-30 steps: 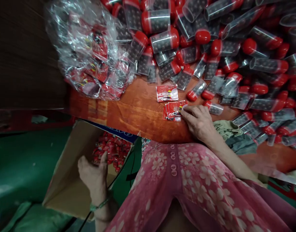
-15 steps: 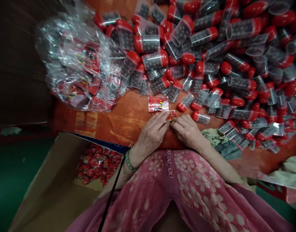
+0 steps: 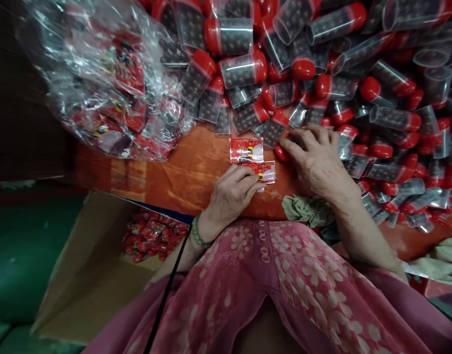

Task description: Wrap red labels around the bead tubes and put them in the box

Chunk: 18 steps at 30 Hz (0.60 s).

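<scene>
My left hand (image 3: 235,191) is closed, its thumb and fingers pinching the near edge of a small red printed plastic sleeve (image 3: 267,172) that lies flat on the table. Just beyond it rests another red printed sleeve (image 3: 244,150), untouched. Over at the near edge of the heap, my right hand (image 3: 317,160) has its fingers apart and bent down over small clear tubes. Its leftmost fingertip touches the red cap (image 3: 281,154) of one tube, whose body the hand hides. Dark round pellets show inside the tubes (image 3: 242,70).
A large heap of red-capped tubes (image 3: 395,123) covers the far and right side. A crumpled clear bag (image 3: 152,93) of red sleeves sits at left. Below the table edge stands a cardboard box (image 3: 85,265) with red packed pieces (image 3: 154,236). Green cloths (image 3: 309,210) lie near my right forearm.
My right hand has left the sleeve beside my left hand and moved right and away from me onto the tubes. My left hand has curled its fingers onto the sleeve. The view has shifted closer.
</scene>
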Motion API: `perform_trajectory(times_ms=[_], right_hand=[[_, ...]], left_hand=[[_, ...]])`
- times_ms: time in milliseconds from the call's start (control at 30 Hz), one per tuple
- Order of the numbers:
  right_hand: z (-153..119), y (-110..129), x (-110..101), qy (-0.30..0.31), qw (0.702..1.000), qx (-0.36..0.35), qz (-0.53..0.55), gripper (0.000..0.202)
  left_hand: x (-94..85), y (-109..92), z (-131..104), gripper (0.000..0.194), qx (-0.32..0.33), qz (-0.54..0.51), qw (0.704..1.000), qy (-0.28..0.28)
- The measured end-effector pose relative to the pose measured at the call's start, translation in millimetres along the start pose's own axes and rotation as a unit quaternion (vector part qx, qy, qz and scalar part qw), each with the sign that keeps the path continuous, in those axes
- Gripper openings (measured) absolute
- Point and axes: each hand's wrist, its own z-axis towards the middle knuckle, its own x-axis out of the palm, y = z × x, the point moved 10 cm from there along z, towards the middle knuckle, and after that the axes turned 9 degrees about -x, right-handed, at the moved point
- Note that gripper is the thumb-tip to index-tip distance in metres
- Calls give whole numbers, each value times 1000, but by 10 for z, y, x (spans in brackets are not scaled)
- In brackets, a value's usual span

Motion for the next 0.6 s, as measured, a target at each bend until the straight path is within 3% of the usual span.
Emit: perform_trajectory(times_ms=[233, 433, 600], right_hand=[[-42, -31, -91, -75, 995, -9, 59, 34], [-286, -11, -392, -173, 956, 1, 235, 37], [-468, 0, -370, -185, 935, 42, 298, 34]], left_hand=[[26, 69, 38, 24, -52, -29, 998, 38], [-62, 151, 48, 16, -108, -100, 989, -16], [-205, 226, 27, 10, -144, -166, 973, -73]])
